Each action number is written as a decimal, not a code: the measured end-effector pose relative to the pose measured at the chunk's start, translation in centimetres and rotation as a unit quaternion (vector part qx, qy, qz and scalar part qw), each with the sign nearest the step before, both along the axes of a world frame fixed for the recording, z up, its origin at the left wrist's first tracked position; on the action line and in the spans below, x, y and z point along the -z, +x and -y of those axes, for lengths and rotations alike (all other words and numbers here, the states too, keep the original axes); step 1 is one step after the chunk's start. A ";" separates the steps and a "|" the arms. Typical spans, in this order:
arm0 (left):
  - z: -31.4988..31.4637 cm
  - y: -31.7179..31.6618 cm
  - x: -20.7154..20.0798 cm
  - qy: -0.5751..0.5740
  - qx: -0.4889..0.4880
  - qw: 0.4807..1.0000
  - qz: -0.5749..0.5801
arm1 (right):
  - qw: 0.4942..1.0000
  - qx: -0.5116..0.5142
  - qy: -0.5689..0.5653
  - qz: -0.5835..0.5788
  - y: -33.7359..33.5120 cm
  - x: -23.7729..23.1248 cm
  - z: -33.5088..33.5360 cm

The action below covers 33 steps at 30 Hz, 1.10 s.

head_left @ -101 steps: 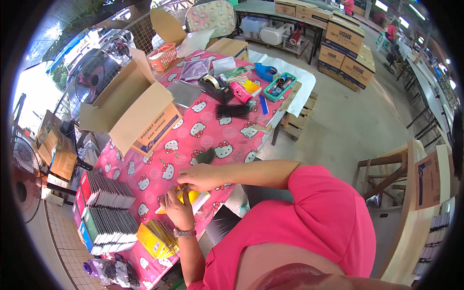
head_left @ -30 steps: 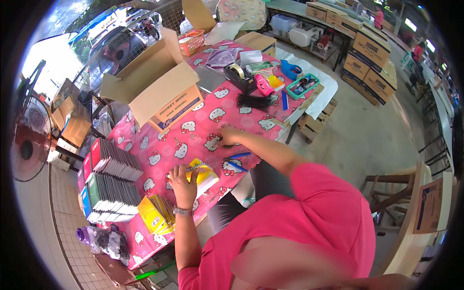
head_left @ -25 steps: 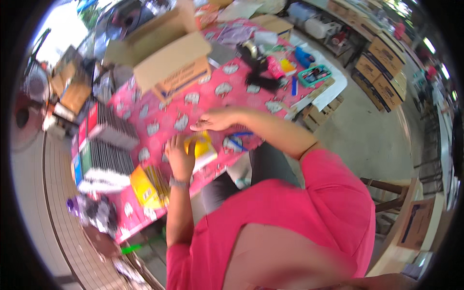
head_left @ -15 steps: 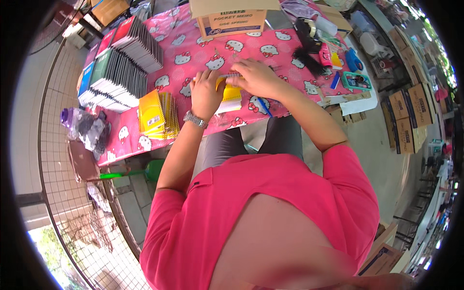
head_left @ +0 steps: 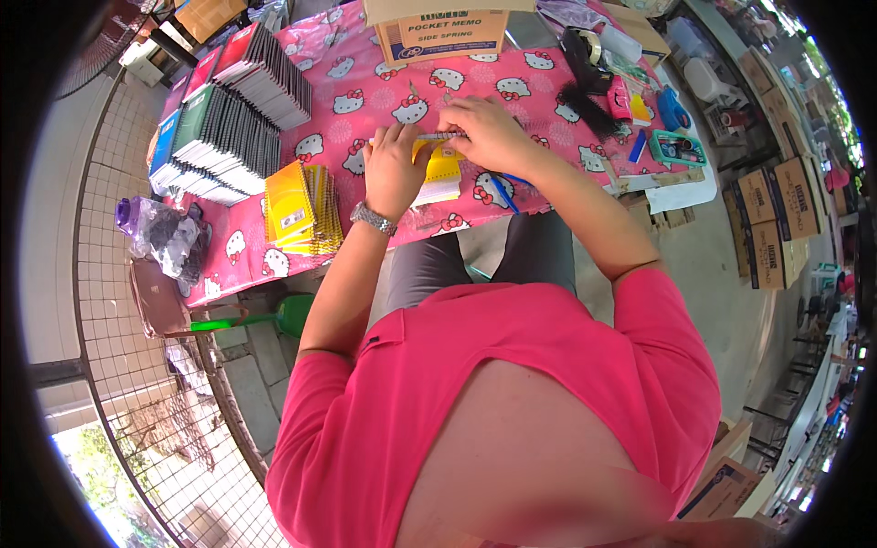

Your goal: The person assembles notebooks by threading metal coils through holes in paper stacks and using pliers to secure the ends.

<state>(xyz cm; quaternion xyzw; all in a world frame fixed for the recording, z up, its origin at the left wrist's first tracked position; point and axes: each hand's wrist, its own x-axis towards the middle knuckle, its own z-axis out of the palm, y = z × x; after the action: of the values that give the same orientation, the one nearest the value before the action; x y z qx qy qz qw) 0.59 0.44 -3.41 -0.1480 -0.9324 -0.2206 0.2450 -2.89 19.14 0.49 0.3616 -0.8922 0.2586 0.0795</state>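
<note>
At the far edge of the yellow notebook [head_left: 442, 170], left hand [head_left: 395, 170] and right hand [head_left: 486, 133] pinch the spiral coil [head_left: 440, 136], best kept straight.

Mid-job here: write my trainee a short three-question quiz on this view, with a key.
1. True or false: the wristwatch is on the person's left wrist.
2. Which is nearest the left hand: A) the spiral-bound yellow notebooks, B) the teal tray, C) the tape dispenser?
3. Fill in: the blue-handled tool lies to the ____ of the yellow pad beside the left hand.
Key: 1 true; 2 A; 3 right.
</note>
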 end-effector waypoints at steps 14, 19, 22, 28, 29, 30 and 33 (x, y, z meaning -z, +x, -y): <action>-0.1 0.0 0.0 0.004 0.000 1.000 0.007 | 0.987 0.059 -0.002 -0.147 0.7 1.6 0.6; -0.2 0.0 -0.3 -0.006 0.011 1.000 0.006 | 0.996 0.044 -0.035 -0.062 0.6 1.7 0.3; 0.5 0.1 -0.3 -0.005 0.026 0.999 0.021 | 0.991 0.024 -0.034 -0.130 0.8 2.0 0.6; 3.0 0.7 0.3 0.018 0.058 0.997 0.040 | 0.967 0.118 -0.116 0.193 -4.9 2.4 -3.9; 1.7 0.1 -0.8 0.028 0.092 0.995 0.024 | 0.979 0.169 -0.102 0.055 -8.2 7.6 -8.4; 2.1 0.2 -0.7 0.040 0.096 0.994 0.018 | 0.981 0.188 -0.010 0.043 -8.1 10.3 -9.2; 0.5 -1.2 -1.5 0.037 0.123 0.992 -0.009 | 0.980 0.193 0.020 -0.038 -7.5 19.0 -14.0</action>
<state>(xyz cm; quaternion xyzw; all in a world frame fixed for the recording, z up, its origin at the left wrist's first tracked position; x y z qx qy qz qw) -0.66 -0.10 -1.93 -0.2545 -0.8961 -0.2819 0.2299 -10.36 33.18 -18.55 0.1941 -0.9464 0.2067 0.1546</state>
